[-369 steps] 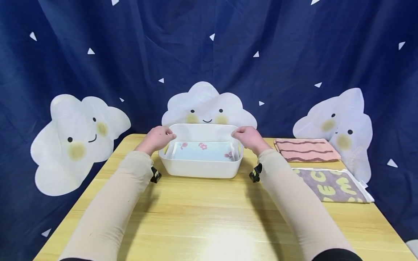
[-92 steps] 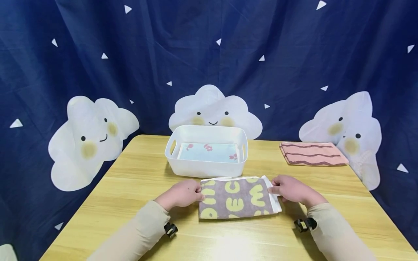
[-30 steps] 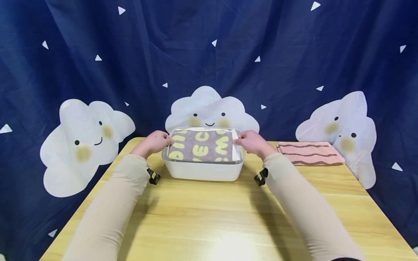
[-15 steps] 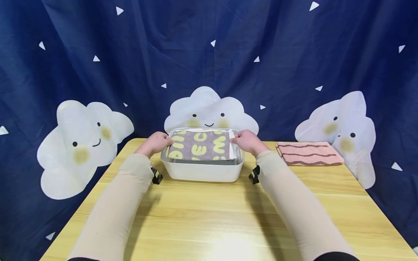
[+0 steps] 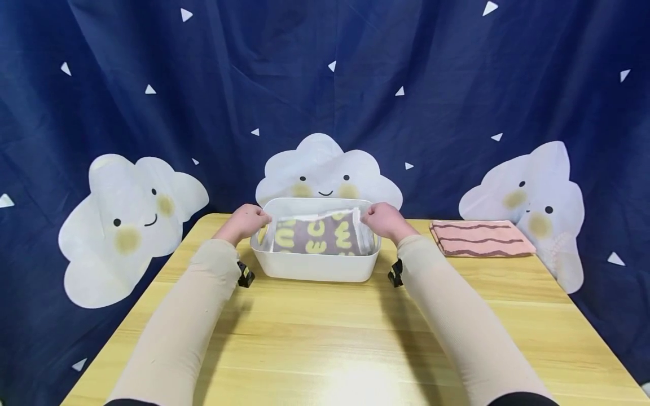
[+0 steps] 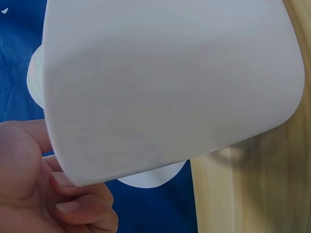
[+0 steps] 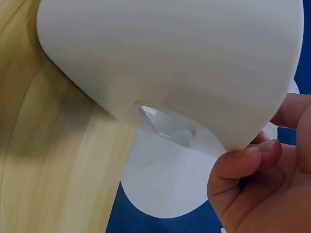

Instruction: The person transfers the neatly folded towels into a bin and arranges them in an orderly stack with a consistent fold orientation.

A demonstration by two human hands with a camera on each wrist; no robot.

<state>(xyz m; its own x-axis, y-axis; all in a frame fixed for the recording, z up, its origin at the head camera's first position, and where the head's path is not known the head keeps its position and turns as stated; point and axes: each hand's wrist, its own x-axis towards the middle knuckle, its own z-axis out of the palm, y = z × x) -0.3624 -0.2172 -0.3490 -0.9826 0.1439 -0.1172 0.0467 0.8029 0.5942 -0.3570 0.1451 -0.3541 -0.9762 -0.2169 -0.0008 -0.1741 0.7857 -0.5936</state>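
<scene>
The lettered cloth (image 5: 329, 237) had dropped lower, lying inside the white bin (image 5: 315, 267). The left hand (image 5: 246, 220) had released it, fingers loosely curled; I could not tell whether the right hand (image 5: 384, 219) had. I judged placement nearly complete.

A wooden table (image 5: 315, 327) with pale yellow, lengthwise grain and a rounded far left corner bore everything. A white basket (image 5: 315, 267) stood upright near its far edge, around the middle. Well apart to the right lay a folded pink cloth (image 5: 479, 239) with wavy dark stripes, flat, reaching the table's right edge.
</scene>
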